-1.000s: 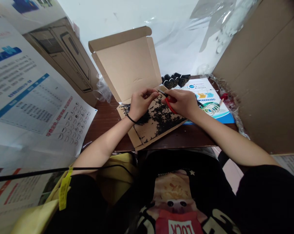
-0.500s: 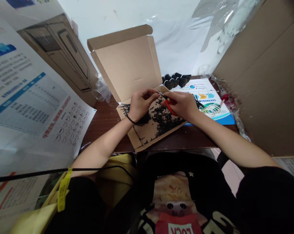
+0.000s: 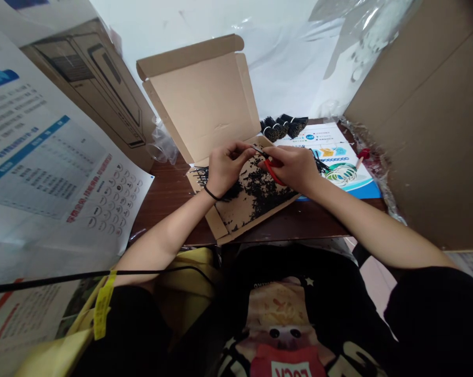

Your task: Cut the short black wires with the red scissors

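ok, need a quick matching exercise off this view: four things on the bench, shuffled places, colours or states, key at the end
Things
1. scissors
2. cardboard box
3. bundles
4. pale loops

Places, colours, states
A. lying on the printed sheet
B. black and tied
C. held in the right hand
D. standing open, dark bits scattered inside

Pairs: 1-C, 2-D, 3-B, 4-A

Scissors (image 3: 274, 172) closer to left fingers (image 3: 246, 155)
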{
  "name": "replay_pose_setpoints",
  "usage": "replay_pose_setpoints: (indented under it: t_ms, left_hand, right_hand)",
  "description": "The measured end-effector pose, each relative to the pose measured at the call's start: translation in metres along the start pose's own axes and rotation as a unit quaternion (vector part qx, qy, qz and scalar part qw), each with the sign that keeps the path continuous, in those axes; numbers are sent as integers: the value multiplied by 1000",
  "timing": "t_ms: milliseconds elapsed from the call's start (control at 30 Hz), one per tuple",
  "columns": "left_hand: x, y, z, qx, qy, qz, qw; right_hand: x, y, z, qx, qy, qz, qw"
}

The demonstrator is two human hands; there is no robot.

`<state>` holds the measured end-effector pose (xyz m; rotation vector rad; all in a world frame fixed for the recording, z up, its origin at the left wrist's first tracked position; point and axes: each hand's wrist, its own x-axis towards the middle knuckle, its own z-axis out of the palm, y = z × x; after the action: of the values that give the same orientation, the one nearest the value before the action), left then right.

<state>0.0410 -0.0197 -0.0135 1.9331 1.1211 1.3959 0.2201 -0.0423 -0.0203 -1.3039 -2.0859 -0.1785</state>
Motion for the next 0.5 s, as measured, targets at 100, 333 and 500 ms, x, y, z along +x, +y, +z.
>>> replay_pose_setpoints:
  t_ms: [100, 333, 500]
  left_hand:
    - [-2, -2, 1, 0, 15, 15, 1000]
    - [-2, -11, 5, -18, 17, 34, 999]
    - [-1, -10, 4, -18, 14, 24, 999]
  right_hand:
    - [1, 1, 1, -20, 3, -3, 1000]
    - [2, 2, -2, -32, -11, 11, 999]
    - [4, 3, -5, -27, 4, 39, 999]
